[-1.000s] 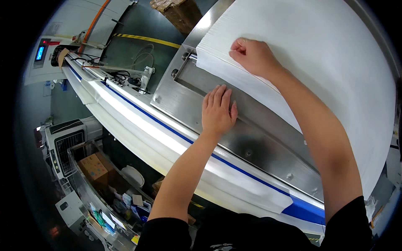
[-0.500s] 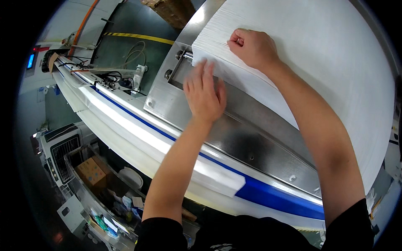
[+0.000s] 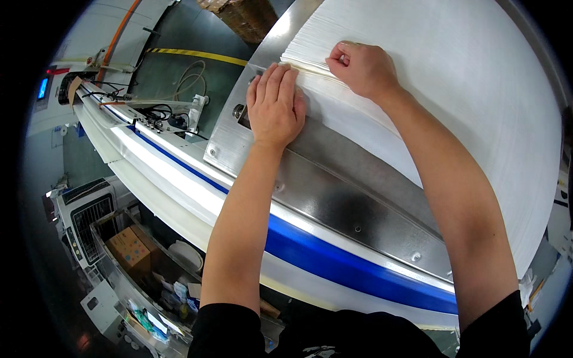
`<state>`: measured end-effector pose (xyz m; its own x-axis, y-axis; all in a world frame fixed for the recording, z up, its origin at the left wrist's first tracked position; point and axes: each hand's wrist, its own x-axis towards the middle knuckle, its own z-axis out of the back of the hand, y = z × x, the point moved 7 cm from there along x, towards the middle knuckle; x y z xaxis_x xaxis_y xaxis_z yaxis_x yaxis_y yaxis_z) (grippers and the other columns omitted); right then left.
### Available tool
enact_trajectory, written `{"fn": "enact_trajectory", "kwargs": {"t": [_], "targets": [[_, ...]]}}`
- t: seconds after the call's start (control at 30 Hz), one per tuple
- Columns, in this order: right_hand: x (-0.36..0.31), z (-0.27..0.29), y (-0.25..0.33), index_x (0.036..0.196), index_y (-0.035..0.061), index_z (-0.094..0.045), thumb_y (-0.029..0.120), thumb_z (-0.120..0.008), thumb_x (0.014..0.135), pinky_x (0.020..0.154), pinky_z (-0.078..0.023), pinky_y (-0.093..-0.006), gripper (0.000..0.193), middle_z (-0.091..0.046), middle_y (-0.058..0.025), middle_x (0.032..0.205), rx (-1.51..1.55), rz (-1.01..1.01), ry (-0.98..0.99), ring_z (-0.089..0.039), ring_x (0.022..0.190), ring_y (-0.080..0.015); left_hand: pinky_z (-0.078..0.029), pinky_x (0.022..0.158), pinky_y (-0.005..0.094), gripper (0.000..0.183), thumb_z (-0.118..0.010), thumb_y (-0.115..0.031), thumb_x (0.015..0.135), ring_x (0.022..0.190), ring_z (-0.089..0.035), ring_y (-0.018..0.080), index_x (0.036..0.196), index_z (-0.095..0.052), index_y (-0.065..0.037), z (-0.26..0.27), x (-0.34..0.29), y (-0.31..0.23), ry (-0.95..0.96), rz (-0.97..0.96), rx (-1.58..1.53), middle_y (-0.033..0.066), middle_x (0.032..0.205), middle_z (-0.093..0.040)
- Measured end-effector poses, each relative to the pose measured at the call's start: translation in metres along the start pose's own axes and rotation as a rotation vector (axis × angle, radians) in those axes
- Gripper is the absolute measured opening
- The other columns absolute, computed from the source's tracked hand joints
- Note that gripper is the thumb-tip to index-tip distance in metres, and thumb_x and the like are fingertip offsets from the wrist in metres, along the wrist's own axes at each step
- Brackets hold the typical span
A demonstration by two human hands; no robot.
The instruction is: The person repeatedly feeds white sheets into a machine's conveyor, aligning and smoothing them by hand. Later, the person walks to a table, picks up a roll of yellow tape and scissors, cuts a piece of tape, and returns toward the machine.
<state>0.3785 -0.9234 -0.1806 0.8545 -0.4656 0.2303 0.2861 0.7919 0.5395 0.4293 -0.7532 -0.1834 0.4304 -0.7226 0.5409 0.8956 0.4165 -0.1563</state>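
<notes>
At the far left we see a small lit screen (image 3: 43, 88), and below it a white cooler (image 3: 95, 221) with a dark grille. Just beside that, a long bin (image 3: 116, 268) holds a cardboard box (image 3: 127, 247) and a jumble of small things. Above these, an orange hose (image 3: 122, 30) runs down toward the near end of the machinery. White sheeting (image 3: 161, 179) slopes along the long rail toward us, striped tape (image 3: 197, 55) crosses the floor, and a taped brown box (image 3: 242, 21) stands past the tape.

Then comes our left hand (image 3: 276, 107), its fingers straight and side by side, its thumb set apart. The fingertips lie at the left corner of the tall stack of white sheets (image 3: 471, 89); we cannot tell whether they pinch any layer or only press on it. The palm is over the metal table (image 3: 334, 191), and a blue strip (image 3: 358, 271) runs along that table's near side.

Further right, our right hand (image 3: 364, 70) is curled into a loose fist at the stack's near edge. We cannot tell whether thumb and fingers have hold of a sheet.

As for progress, we judge the piling well along: the stack already sits on the metal table and fills the right side of the view. Between our hands the edge looks uneven, with layers parted, so that stretch seems unfinished. What else is left, we cannot tell.
</notes>
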Motion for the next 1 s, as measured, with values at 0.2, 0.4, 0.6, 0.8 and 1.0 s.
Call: {"fn": "enact_trajectory", "kwargs": {"t": [0.2,0.4,0.6,0.8,1.0], "targets": [[0.000,0.003,0.000,0.081,0.0119,-0.067,0.028,-0.065,0.081,0.059,-0.050,-0.0327,0.017,-0.065,-0.0025,0.066,0.007,-0.026,0.029,-0.061,0.060,-0.0202,-0.034,0.101,0.0443,0.039,-0.059,-0.018,0.076,0.112,-0.052,0.0281,0.115,-0.056,-0.011,0.004,0.002,0.002,-0.022,-0.001,0.003,0.0074,0.114,-0.058],[-0.001,0.004,0.000,0.084,0.0120,-0.067,0.029,-0.064,0.082,0.060,-0.050,-0.0328,0.017,-0.066,-0.0026,0.068,0.051,-0.059,0.065,-0.062,0.062,-0.0204,-0.037,0.098,0.0443,0.040,-0.060,-0.017,0.071,0.100,-0.054,0.0274,0.112,-0.059,-0.015,0.020,0.005,-0.005,0.005,-0.067,0.080,0.0062,0.102,-0.059],[-0.002,0.006,0.002,0.084,0.0128,-0.067,0.028,-0.062,0.080,0.065,-0.051,-0.0379,0.017,-0.068,-0.0059,0.075,0.061,-0.091,0.083,-0.065,0.069,-0.0258,-0.036,0.099,0.0451,0.044,-0.059,-0.020,0.072,0.095,-0.053,0.0280,0.116,-0.058,-0.016,0.023,0.013,-0.007,0.091,-0.062,0.126,0.0062,0.099,-0.059],[-0.001,0.008,0.003,0.083,0.0143,-0.067,0.026,-0.061,0.078,0.068,-0.052,-0.0404,0.014,-0.068,-0.0068,0.077,0.061,-0.126,0.115,-0.066,0.073,-0.0277,-0.036,0.096,0.0477,0.044,-0.057,-0.024,0.074,0.099,-0.052,0.0297,0.118,-0.059,-0.018,0.012,0.019,-0.007,0.128,-0.057,0.119,0.0069,0.102,-0.057],[-0.003,0.009,0.004,0.082,0.0146,-0.067,0.026,-0.060,0.079,0.069,-0.051,-0.0413,0.014,-0.068,-0.0068,0.078,0.071,-0.117,0.119,-0.065,0.074,-0.0280,-0.036,0.095,0.0461,0.040,-0.058,-0.022,0.073,0.097,-0.052,0.0290,0.113,-0.060,-0.015,0.018,0.017,-0.007,0.147,-0.073,0.125,0.0066,0.099,-0.057]]}}
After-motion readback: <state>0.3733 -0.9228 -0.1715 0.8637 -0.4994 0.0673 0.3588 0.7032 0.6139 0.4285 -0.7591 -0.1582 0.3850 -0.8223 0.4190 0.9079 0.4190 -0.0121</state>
